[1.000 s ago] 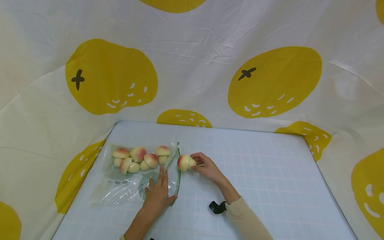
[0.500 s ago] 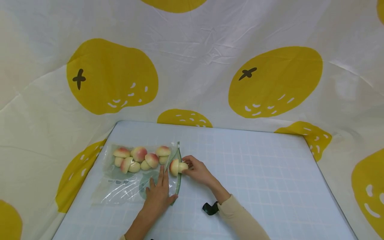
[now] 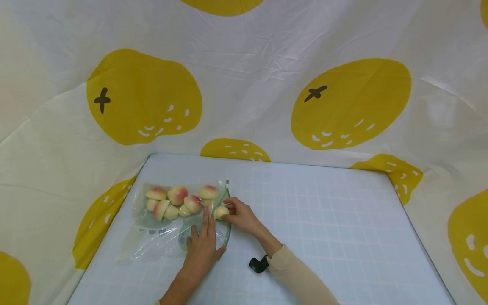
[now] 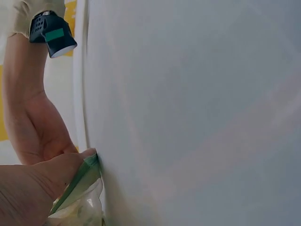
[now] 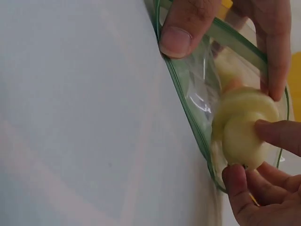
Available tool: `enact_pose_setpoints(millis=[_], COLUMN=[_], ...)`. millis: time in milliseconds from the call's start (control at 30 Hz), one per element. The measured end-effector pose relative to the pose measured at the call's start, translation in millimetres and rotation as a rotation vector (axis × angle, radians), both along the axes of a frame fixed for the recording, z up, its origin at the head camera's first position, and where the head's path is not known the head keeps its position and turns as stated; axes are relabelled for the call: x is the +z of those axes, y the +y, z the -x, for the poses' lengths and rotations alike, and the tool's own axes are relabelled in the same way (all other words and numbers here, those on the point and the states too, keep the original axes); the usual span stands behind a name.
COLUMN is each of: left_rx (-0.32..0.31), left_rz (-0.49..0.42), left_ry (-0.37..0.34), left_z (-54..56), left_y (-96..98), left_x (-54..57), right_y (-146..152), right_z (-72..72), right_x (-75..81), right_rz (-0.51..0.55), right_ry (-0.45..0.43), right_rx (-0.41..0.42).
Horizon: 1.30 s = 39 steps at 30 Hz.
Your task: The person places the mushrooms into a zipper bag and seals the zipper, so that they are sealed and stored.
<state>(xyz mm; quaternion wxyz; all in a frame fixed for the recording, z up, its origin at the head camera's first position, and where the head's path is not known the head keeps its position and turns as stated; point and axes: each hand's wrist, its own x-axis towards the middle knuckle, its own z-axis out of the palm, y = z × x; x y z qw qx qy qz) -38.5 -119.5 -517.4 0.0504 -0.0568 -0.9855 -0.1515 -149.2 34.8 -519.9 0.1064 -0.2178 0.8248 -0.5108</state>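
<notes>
In the head view, a clear zip bag [image 3: 152, 248] with a green-edged mouth lies on the left of the table, several red-and-cream mushrooms [image 3: 178, 195] inside it. My left hand [image 3: 202, 250] rests on the bag near its mouth, fingers extended; its thumb [image 5: 176, 42] presses the green rim in the right wrist view. My right hand [image 3: 244, 218] pinches another mushroom [image 5: 247, 134] by its stem, between thumb and fingertips. That mushroom's cap is in the bag's gaping mouth. In the left wrist view, the left hand [image 4: 35, 190] hides most of the bag.
The pale checked table [image 3: 324, 220] extends to the right of the bag. Behind it and along its sides hangs a white cloth [image 3: 244, 84] with yellow fruit prints. A black wrist camera [image 3: 259, 264] sits at the right sleeve.
My right hand has moved left, carrying the mushroom from just outside the bag's mouth into it, cap first. My left hand has stayed in place on the bag.
</notes>
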Motion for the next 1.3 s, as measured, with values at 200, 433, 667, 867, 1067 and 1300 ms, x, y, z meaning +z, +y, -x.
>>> enact_pose_setpoints(millis=[200,433,667,867,1067,1300], left_rx=[-0.010,-0.021,-0.015,-0.018,-0.024,-0.026], left_rz=[0.017,0.026,0.032,0.040,0.049,0.039], left_ry=[0.012,0.034,0.062,0.079,0.069,0.064], left_z=[-1.1,-0.4,-0.2,-0.3,-0.2,0.1], left_y=[0.1,-0.9,-2.1,-1.9,-1.7,-2.0], left_x=[1.4,-0.2,0.1,-0.1,0.2,0.4], right_y=[-10,-14,-18,-25,-32,-29], right_z=[-1.1,-1.0,0.4,-0.5,-1.3,0.3], right_x=[-3.5,-6.8,-11.6,-11.0,-7.8,-7.7], right_rz=[0.060,0.194,0.448,0.580,0.631,0.646], right_ry=[-0.064,-0.145,-0.354,-0.475,-0.553,-0.588], right_rx=[-0.070,-0.102,-0.030,-0.026,-0.040,-0.052])
